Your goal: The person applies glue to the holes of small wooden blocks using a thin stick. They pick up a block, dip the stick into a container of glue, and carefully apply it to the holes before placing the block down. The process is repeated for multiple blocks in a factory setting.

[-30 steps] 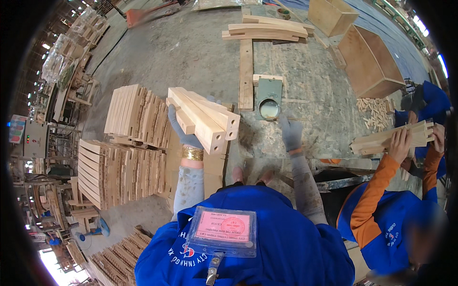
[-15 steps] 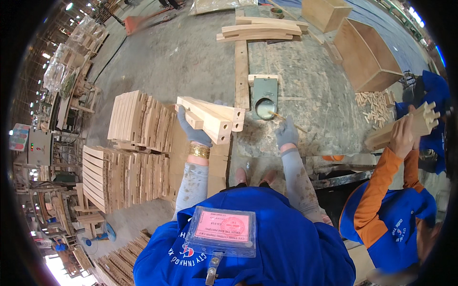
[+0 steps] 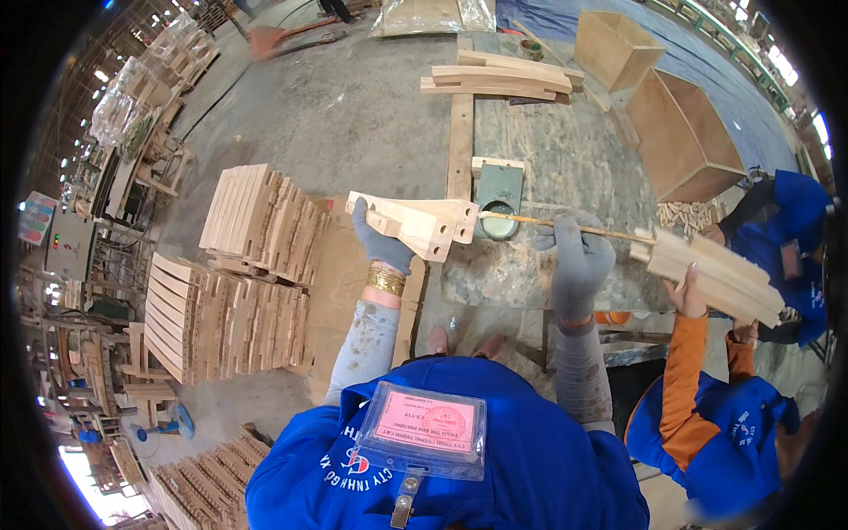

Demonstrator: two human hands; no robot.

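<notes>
Grey worktable: left of green box, left hand grips pale-wood bars, likely stiff; hold mid-length. Right hand pinches thin wooden stick.

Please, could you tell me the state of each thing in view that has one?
Left hand, closed around wood pieces.
Wood pieces, held together, drilled ends showing.
Right hand, closed on the brush.
Brush, tip close to the drilled ends; contact unclear.
Container, open, pale liquid inside.
Dowels, loose in a heap.
Boards, lying piled.
Stacks, standing, layered.
Co-worker's pieces, held, blurred.
</notes>
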